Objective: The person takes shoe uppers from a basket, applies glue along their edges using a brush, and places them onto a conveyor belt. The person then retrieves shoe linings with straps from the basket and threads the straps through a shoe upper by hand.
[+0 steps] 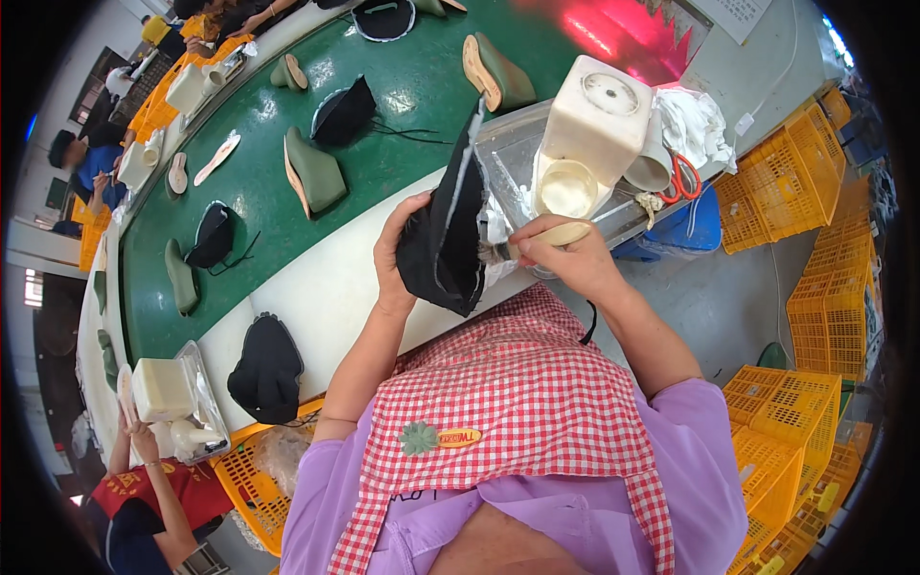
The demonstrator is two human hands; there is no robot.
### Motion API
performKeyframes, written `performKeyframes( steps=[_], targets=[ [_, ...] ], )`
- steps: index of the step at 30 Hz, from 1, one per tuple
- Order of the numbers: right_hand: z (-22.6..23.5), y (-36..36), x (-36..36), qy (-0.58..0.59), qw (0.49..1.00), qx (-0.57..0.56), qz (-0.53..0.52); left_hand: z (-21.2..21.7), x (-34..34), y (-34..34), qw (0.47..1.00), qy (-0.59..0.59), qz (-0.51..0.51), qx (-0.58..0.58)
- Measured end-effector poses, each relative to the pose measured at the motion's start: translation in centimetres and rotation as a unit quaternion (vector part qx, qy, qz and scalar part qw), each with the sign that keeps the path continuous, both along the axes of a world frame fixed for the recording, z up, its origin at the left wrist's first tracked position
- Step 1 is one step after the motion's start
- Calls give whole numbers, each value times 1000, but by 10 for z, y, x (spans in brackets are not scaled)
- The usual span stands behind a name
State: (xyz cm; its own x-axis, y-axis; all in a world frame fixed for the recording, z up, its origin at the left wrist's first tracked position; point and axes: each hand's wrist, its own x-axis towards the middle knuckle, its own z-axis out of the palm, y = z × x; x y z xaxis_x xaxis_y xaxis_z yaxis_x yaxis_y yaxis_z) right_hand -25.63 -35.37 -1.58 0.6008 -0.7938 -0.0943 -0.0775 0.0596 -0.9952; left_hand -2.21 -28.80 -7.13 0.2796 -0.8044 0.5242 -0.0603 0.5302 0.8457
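Left of the cream, square plastic container (604, 110), the left hand (391, 259) grips a black fabric shoe upper (443, 244) that partly hides it; on the container's near side, the right hand (578, 264) pinches a pale-handled brush (561, 234), its tip unclear.

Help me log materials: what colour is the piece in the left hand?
The piece is black with a pale edge, seen best in the head view.

yellow crates (778, 182), a blue bin (706, 220)

The cloth upper (447, 240) looks matt, the brush handle (565, 233) smooth, the belt (257, 158) glossy.
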Motion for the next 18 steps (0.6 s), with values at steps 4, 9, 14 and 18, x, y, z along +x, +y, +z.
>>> performKeyframes(
  steps=[4, 9, 14, 18],
  targets=[
    [8, 0, -2, -14, 1000, 23, -7, 6, 2, 0, 999, -28, -28, 5],
    [4, 3, 12, -21, 999, -15, -29, 6, 0, -2, 998, -28, -44, -32],
    [11, 17, 10, -32, 995, 82, 53, 2, 8, 1, 998, -47, -14, -42],
    [25, 23, 6, -54, 987, 141, 57, -1, 12, 1, 998, -47, -1, -52]
  ],
)
